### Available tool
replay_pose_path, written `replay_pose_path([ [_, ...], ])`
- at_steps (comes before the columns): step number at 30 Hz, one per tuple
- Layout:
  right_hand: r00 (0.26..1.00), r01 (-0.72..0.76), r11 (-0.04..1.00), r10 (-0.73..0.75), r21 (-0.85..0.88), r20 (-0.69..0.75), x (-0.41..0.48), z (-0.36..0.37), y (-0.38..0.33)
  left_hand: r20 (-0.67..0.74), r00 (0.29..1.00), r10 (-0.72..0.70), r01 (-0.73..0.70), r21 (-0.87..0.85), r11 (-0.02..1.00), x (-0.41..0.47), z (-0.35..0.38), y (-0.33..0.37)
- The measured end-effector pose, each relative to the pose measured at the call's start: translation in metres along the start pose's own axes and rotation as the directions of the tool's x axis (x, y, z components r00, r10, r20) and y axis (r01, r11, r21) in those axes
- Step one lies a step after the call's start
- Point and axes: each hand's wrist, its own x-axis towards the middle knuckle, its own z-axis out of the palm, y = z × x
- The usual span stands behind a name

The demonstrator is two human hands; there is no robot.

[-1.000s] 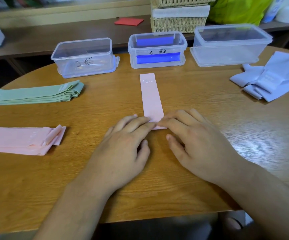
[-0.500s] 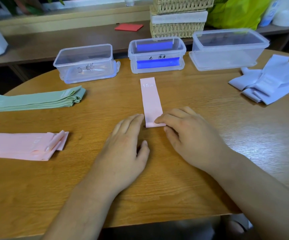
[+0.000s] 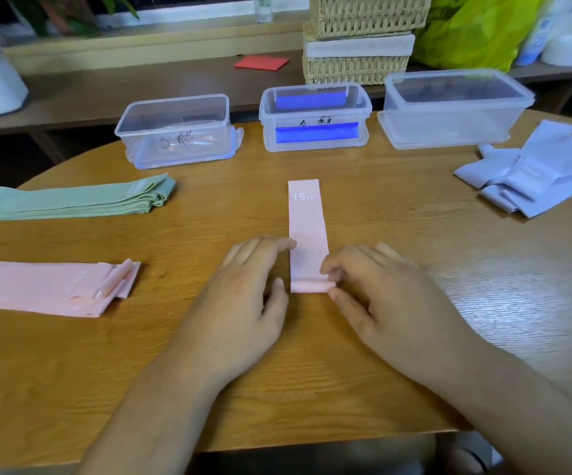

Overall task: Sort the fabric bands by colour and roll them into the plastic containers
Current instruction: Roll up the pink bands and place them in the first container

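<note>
The right hand (image 3: pixel 390 303) is pinching the near, rolled-over end of the pink band (image 3: pixel 306 231) between thumb and forefinger. The left hand (image 3: pixel 243 296) is lying flat just beside the strip, fingers relaxed and nearly straight, fingertips touching its left edge. The band is lying on the table (image 3: pixel 414 354), running straight away from the person, with only the first turn formed.

Judged step: starting the roll. The next move is calling for both hands to advance the coil evenly toward the far "15" marking, keeping the edges aligned.

To the left, a pink pile (image 3: pixel 37 286) and, farther back, a green pile (image 3: pixel 72 200) are waiting. A lavender pile (image 3: pixel 534 176) is lying at far right. Beyond the strip, three containers are standing in a row: the left container (image 3: pixel 174 132), the middle container (image 3: pixel 313 118) holding blue rolls, and the right container (image 3: pixel 449 108). They are standing apart from the band's far end and are not obstructing the roll. The handwritten labels are illegible, so the container meant for pink cannot be told.
</note>
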Motion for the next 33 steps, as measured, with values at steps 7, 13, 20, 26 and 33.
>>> replay_pose_path([
  [7,1.0,0.01,1.0,-0.009,-0.025,0.018,-0.0001,0.0,-0.0005,0.01,0.988,0.153,-0.153,-0.008,0.988,-0.0041,-0.0026,-0.0004],
  [13,0.999,-0.05,0.999,0.05,0.003,0.001,0.0015,0.0018,0.0014,0.059,0.991,0.121,-0.124,0.047,0.991,-0.0035,0.0003,-0.0054],
  [20,0.994,0.005,0.999,0.0,0.043,-0.105,-0.0003,-0.0036,-0.0041,0.055,0.995,0.087,-0.091,0.085,0.992,-0.0018,0.0021,-0.0048],
  [26,0.999,-0.007,1.0,0.006,-0.007,-0.039,0.0003,-0.0018,-0.0018,0.06,0.996,0.059,-0.066,0.125,0.99,-0.0009,0.0035,-0.0034],
  [33,0.999,-0.036,0.999,0.037,0.021,-0.017,0.0026,-0.0006,-0.0001,0.074,0.997,0.008,-0.018,0.138,0.99,-0.0011,0.0049,-0.002],
])
